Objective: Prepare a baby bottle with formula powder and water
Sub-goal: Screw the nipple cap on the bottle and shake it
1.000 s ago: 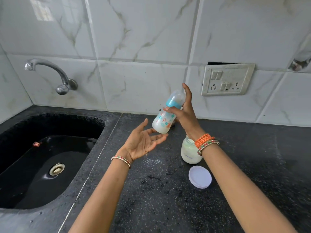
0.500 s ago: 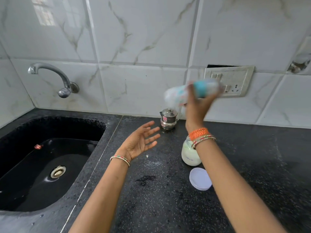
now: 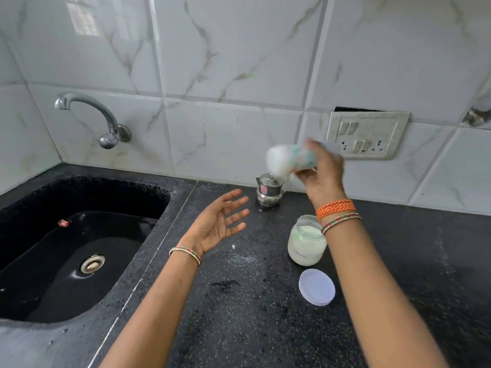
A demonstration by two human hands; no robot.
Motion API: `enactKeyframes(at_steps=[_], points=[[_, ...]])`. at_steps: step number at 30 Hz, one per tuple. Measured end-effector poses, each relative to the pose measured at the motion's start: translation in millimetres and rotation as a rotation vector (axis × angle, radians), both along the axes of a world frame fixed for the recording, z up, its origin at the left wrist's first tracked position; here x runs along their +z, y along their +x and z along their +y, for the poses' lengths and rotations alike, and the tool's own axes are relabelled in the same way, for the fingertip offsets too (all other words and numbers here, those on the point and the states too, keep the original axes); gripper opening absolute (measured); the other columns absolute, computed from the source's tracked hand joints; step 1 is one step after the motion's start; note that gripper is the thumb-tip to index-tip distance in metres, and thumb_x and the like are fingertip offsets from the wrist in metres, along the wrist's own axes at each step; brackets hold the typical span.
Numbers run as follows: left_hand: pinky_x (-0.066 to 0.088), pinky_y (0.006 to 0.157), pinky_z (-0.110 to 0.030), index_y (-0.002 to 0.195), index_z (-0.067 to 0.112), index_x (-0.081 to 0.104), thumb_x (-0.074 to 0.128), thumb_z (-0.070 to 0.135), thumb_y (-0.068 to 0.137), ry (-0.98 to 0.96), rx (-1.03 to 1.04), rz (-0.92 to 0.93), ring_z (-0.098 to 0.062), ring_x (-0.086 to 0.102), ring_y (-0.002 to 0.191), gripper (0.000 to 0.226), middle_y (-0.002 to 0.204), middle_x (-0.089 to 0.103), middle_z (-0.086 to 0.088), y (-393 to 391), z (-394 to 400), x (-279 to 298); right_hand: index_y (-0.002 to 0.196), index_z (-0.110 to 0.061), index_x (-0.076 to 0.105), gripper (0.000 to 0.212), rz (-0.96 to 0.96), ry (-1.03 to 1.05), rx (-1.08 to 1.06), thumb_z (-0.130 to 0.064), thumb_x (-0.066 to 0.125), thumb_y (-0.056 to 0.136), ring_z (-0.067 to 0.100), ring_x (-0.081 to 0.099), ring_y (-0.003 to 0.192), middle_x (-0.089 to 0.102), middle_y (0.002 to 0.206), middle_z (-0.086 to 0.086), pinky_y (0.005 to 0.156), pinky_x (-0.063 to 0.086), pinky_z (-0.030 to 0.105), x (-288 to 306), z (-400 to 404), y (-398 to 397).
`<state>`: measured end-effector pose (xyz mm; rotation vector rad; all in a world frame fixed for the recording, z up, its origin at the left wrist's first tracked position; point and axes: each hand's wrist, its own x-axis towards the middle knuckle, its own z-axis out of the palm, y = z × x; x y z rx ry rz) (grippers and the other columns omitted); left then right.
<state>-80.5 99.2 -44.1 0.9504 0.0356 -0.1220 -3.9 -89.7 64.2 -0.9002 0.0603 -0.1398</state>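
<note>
While blurred, baby bottle (image 3: 291,161) lies sideways, base jutting left of right hand (image 3: 322,173) grip

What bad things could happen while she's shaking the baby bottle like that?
1. The bottle is blurred and on its side in the right hand; it might slip or leak.
2. The open powder jar sits right under that wrist, lid off; a bump could spill it.
3. The little steel pot stands just below the bottle and could get knocked.

Bare counter (image 3: 239,328) ahead — powder jar (image 3: 305,245), lid (image 3: 316,286), steel pot (image 3: 269,191) stand rightward.
</note>
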Motion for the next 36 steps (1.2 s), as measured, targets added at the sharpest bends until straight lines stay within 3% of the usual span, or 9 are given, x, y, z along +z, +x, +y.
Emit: enactKeyframes(at_steps=[2, 6, 9, 13, 20, 25, 28, 33, 36], points=[[0.058, 0.067, -0.032, 0.127, 0.021, 0.055, 0.044, 0.021, 0.096, 0.027, -0.046, -0.007, -0.019, 0.066, 0.097, 0.033, 0.125, 0.064, -0.002, 0, 0, 1, 0.122, -0.007, 0.036, 0.062, 0.018, 0.154, -0.152, -0.018, 0.077, 0.077, 0.019, 0.065, 0.082, 0.058, 0.110, 0.012, 0.059, 0.059, 0.041, -3, 3, 0], [0.058, 0.073, -0.036, 0.128, 0.019, 0.052, 0.040, 0.024, 0.097, 0.098, -0.236, -0.016, -0.020, 0.066, 0.098, 0.034, 0.118, 0.065, -0.004, 4, 0, 5, 0.122, -0.009, 0.050, 0.058, -0.040, -0.435, 0.189, -0.019, 0.079, 0.073, 0.022, 0.068, 0.080, 0.064, 0.102, 0.011, 0.061, 0.059, 0.038, -19, 16, -18], [0.058, 0.076, -0.037, 0.131, 0.019, 0.050, 0.036, 0.034, 0.097, 0.114, -0.295, -0.036, -0.019, 0.065, 0.099, 0.040, 0.124, 0.063, -0.007, 7, -6, 8, 0.117, -0.020, 0.042, 0.057, -0.184, -0.353, -0.090, -0.017, 0.079, 0.073, 0.020, 0.064, 0.088, 0.059, 0.105, 0.005, 0.074, 0.058, 0.039, -16, 16, -16], [0.059, 0.075, -0.036, 0.129, 0.015, 0.052, 0.037, 0.049, 0.092, -0.003, -0.313, 0.011, -0.024, 0.068, 0.095, 0.053, 0.120, 0.062, -0.013, 6, -10, 8, 0.130, -0.022, 0.038, 0.066, -0.298, -0.665, 0.209, -0.011, 0.076, 0.077, 0.010, 0.059, 0.088, 0.053, 0.106, -0.004, 0.066, 0.054, 0.019, -22, 20, -22], [0.058, 0.079, -0.034, 0.122, 0.010, 0.050, 0.089, 0.034, 0.058, -0.062, -0.225, -0.126, -0.026, 0.067, 0.096, 0.080, 0.114, 0.064, -0.012, 9, -16, 2, 0.148, -0.031, 0.005, 0.089, -0.454, -0.910, 0.241, -0.016, 0.067, 0.086, -0.008, 0.051, 0.093, 0.033, 0.108, -0.031, 0.090, 0.046, 0.022, -22, 19, -28], [0.058, 0.079, -0.034, 0.114, 0.016, 0.053, 0.092, 0.029, 0.052, -0.079, -0.132, -0.213, -0.024, 0.067, 0.097, 0.074, 0.112, 0.063, -0.009, 9, -23, 6, 0.144, -0.028, 0.017, 0.076, -0.575, -0.864, 0.126, -0.014, 0.065, 0.087, 0.008, 0.058, 0.080, 0.049, 0.103, -0.009, 0.078, 0.055, 0.026, -26, 15, -31], [0.058, 0.076, -0.035, 0.112, 0.017, 0.054, 0.093, 0.027, 0.049, -0.083, -0.076, -0.255, -0.024, 0.068, 0.096, 0.074, 0.112, 0.064, -0.007, 8, -29, 14, 0.141, -0.033, 0.018, 0.070, -0.611, -0.804, 0.050, -0.030, 0.063, 0.088, 0.023, 0.060, 0.100, 0.049, 0.123, 0.010, 0.089, 0.054, 0.043, -32, 17, -36], [0.059, 0.075, -0.036, 0.112, 0.017, 0.051, 0.093, 0.029, 0.048, -0.066, -0.050, -0.273, -0.023, 0.069, 0.094, 0.078, 0.111, 0.064, -0.007, 5, -32, 15, 0.147, -0.033, 0.010, 0.098, -0.662, -0.958, 0.159, -0.017, 0.077, 0.077, 0.000, 0.062, 0.090, 0.047, 0.128, -0.008, 0.081, 0.055, 0.023, -31, 10, -34], [0.058, 0.075, -0.038, 0.116, 0.020, 0.052, 0.089, 0.040, 0.054, -0.041, -0.132, -0.274, -0.019, 0.066, 0.095, 0.075, 0.115, 0.061, -0.005, 5, -25, 13, 0.143, -0.029, 0.024, 0.092, -0.642, -0.857, 0.157, -0.012, 0.081, 0.072, -0.005, 0.060, 0.090, 0.043, 0.122, -0.022, 0.082, 0.058, 0.034, -21, 1, -35]])
